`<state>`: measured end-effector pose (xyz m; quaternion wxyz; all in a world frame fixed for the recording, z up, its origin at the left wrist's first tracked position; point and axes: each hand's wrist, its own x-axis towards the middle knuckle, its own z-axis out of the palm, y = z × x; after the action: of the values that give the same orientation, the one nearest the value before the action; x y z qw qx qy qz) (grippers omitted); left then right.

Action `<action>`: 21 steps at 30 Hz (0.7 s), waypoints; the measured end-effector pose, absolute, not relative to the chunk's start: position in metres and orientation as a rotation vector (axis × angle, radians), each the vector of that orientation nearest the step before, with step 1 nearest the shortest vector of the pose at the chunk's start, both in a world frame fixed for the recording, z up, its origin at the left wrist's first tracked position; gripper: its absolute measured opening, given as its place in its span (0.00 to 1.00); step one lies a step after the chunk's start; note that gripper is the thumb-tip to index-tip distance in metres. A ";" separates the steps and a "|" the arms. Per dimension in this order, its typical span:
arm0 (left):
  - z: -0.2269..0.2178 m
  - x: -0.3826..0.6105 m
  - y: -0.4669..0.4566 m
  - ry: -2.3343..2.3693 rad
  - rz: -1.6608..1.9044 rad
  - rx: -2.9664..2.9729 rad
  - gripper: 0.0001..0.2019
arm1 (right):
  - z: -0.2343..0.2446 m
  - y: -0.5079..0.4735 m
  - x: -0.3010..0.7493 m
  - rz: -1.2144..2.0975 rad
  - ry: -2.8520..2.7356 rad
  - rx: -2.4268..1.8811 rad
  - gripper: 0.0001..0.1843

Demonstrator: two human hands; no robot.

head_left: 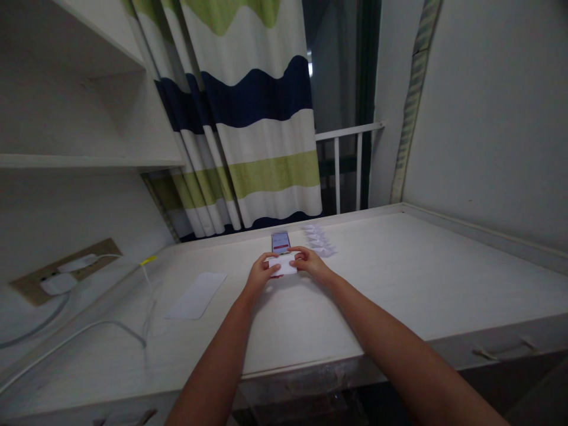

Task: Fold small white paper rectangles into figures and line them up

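Between my two hands is a small white piece of paper (284, 264), held just above the desk. My left hand (263, 269) grips its left side, thumb on the near face and fingers behind. On the right side, my right hand (307, 262) pinches the same paper in a similar way. Directly behind it stands a phone (280, 242) with a lit screen, its lower part hidden by the paper and fingers. A row of several folded white paper pieces (318, 240) lies just to the right of the phone.
A white sheet of paper (197, 296) lies on the desk (399, 272) to the left. White cables (106, 322) run from a plugged wall socket (66, 269). A striped curtain (266, 136) hangs behind the desk, and a shelf (89, 160) juts out at upper left.
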<state>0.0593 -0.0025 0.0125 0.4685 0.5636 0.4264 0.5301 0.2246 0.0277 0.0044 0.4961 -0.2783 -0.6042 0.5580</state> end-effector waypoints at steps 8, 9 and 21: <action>0.011 0.058 -0.001 1.035 1.292 1.392 0.30 | 0.003 0.030 0.224 1.343 -1.467 -0.630 0.24; 0.010 0.058 -0.001 1.040 1.295 1.397 0.30 | 0.004 0.030 0.225 1.338 -1.468 -0.631 0.23; 0.010 0.057 -0.001 1.092 1.315 1.454 0.27 | -0.005 0.037 0.225 1.376 -1.471 -0.643 0.22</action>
<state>0.0572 -0.0010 0.0096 0.4339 0.5836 0.4383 0.5282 0.2247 0.0374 -0.0052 0.4912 -0.2651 -0.6058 0.5669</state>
